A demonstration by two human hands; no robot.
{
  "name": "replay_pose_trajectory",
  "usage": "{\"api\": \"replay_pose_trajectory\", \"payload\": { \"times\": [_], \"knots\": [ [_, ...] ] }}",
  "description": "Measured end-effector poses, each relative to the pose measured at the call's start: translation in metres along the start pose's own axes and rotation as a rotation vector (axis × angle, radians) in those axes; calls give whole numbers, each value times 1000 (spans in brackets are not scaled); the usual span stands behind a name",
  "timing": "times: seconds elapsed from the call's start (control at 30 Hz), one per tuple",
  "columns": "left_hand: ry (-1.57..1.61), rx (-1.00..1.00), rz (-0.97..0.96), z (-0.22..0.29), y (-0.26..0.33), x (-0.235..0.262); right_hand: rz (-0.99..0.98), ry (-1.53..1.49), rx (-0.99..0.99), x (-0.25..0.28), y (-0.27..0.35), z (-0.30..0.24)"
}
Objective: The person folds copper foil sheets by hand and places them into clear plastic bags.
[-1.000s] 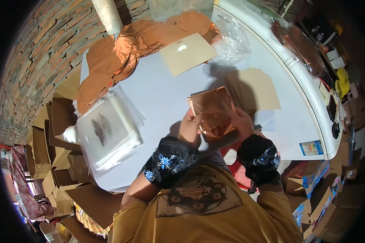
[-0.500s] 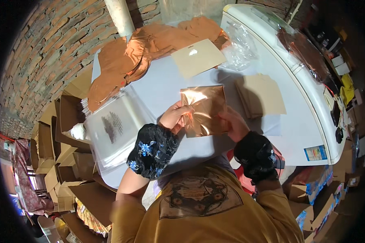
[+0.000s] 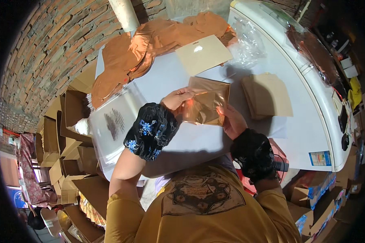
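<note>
Over the middle of the white tabletop (image 3: 158, 77), I hold a folded, shiny copper-coloured foil packet (image 3: 207, 101). My left hand (image 3: 177, 100) pinches its left edge with the thumb on top. My right hand (image 3: 234, 122) grips the lower right edge, thumb also on top. The hidden fingers lie beneath the packet. Just beyond it a beige card (image 3: 204, 58) with a hanging slot lies flat. To the right of my hands rests a stack of beige cards (image 3: 273, 95). Clear printed plastic bags (image 3: 113, 121) are piled left of my left forearm.
A heap of flat copper foil pieces (image 3: 121, 60) spreads along the far edge. Crumpled clear plastic (image 3: 247, 46) lies beside it, against a white appliance lid (image 3: 312, 133). Open cardboard boxes (image 3: 75, 113) stand at the left, below a brick wall (image 3: 61, 40). More boxes (image 3: 308, 198) sit at the lower right.
The foil packet is tilted and sits slightly higher in the view, its glare reduced. My right hand has shifted toward its lower right corner. The whole view has moved a little.
</note>
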State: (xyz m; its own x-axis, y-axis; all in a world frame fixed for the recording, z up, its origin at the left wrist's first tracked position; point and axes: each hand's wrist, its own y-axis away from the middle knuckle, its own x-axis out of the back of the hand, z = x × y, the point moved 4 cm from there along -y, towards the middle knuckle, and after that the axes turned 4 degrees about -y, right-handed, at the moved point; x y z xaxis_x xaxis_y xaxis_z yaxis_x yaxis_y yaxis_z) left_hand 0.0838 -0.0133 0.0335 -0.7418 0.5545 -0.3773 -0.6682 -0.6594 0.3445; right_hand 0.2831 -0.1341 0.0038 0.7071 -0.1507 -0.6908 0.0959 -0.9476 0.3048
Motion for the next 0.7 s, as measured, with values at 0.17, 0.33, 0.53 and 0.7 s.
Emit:
{"api": "replay_pose_trajectory", "payload": {
  "times": [0.17,0.33,0.53,0.7],
  "knots": [
    [3,165,50,-3,23,-22,122,-34,149,1,3,-11],
    [-3,165,65,-14,20,-15,112,-14,95,0,2,-9],
    [14,151,64,-23,17,-8,138,-14,80,1,-1,-5],
    [-83,181,77,-16,13,-5,144,-22,114,7,-2,-2]
  ]
}}
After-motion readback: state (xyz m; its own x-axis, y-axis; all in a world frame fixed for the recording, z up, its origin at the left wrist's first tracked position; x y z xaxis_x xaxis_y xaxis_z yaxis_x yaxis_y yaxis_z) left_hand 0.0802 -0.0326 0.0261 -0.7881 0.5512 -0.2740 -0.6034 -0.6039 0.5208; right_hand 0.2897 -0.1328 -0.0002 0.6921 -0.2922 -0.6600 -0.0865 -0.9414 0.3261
